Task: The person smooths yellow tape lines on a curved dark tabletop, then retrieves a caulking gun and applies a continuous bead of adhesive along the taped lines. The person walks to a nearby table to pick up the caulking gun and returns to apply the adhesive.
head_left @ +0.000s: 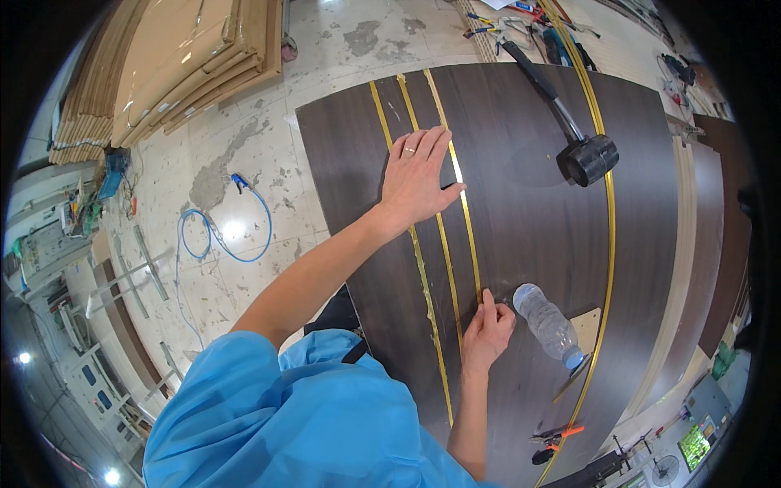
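Across the dark brown board (537, 244), three gold strips run side by side: left strip (427, 289), middle strip (448, 264), right strip (469, 232). Left hand (413, 175) is spread palm down over them, thumb out at the right strip; no grip on anything that I can see. Right hand (488, 329) is half curled, a fingertip at the right strip's near stretch; can't tell if it's pinching or just pressing.

Progress, my guess: partway. All three are laid out. Left strip's edge looks ragged, so maybe cleanup left. Right strip seems the one in work; can't see its run past the right hand. Can't tell whether any are fixed down. Long gold bundle (611, 236) farther right lies untouched, likely unused, black mallet (592, 160) beside it, plastic bottle (549, 325) nearer.
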The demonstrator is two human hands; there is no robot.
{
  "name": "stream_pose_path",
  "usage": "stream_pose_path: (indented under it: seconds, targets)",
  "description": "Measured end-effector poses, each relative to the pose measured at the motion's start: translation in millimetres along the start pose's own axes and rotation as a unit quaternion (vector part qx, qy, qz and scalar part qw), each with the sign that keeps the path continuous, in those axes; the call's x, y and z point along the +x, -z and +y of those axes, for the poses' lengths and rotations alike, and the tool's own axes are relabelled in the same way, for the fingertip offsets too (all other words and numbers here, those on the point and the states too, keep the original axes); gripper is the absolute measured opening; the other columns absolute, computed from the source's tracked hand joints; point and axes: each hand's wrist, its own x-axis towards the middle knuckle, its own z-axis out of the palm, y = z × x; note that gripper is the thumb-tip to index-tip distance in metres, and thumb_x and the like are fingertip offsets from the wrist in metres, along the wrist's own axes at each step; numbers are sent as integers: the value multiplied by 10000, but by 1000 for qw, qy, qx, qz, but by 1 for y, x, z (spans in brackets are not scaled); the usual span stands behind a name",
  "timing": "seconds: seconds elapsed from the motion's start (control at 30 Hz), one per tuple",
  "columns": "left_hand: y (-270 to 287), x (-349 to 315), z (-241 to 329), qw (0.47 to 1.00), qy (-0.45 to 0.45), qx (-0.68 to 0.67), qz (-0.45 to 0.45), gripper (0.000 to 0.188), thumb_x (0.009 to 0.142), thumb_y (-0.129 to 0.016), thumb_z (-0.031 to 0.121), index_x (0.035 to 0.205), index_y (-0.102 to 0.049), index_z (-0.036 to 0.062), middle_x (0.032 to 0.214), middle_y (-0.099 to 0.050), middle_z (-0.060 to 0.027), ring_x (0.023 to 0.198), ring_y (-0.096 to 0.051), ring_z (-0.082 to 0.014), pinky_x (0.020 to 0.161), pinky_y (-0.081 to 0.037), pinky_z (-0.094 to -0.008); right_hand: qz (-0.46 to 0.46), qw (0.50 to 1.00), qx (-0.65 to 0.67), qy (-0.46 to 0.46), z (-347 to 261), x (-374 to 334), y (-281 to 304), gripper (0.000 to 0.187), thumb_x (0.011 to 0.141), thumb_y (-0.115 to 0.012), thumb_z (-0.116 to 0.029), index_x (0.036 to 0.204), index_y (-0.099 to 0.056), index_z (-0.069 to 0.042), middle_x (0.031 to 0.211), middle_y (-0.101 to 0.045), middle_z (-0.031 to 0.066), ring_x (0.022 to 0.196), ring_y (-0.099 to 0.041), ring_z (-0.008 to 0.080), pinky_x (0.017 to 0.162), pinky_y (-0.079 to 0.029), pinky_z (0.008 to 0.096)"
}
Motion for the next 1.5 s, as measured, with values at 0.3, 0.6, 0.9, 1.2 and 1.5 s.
stream_pose_path:
  seconds: [0.3,0.6,0.9,1.2,1.5]
  targets:
    - [2,6,-8,999,9,-43,-8,946,766,-810,480,1502,-414,38,1541,-419,-109,1443,-369,-323,1209,-268,-500,-20,997,76,7,34,-24,-5,471,869,-687,21,1300,-719,-166,998,-557,127,915,-558,294,813,-487,403]
    - [-3,13,-19,998,11,-62,31,821,745,-853,406,1412,-505,77,1453,-484,-78,1391,-418,-311,1167,-315,-491,-34,993,113,-28,29,-18,-1,401,928,-652,7,1292,-725,-143,996,-545,127,900,-561,293,805,-492,381]
    - [-10,70,-65,988,30,-88,121,675,760,-840,344,1330,-557,118,1413,-513,-63,1388,-420,-311,1187,-286,-493,-74,994,-49,59,-3,9,3,446,950,-670,-114,1394,-645,-137,1193,-572,169,1107,-553,356,977,-458,469]
    - [-12,75,-66,991,44,-75,98,770,764,-821,417,1415,-519,140,1507,-461,-63,1483,-330,-275,1248,-199,-481,-33,991,-70,107,-50,71,-31,456,997,-618,-204,1444,-599,-120,1546,-417,205,1388,-421,413,1140,-348,503]
    - [-10,71,-66,995,-6,-39,91,796,799,-765,474,1466,-488,141,1575,-415,-74,1531,-265,-241,1273,-130,-483,-10,993,-47,104,-46,68,-34,441,1004,-608,-202,1443,-603,-156,1546,-438,185,1389,-426,411,1143,-362,518]
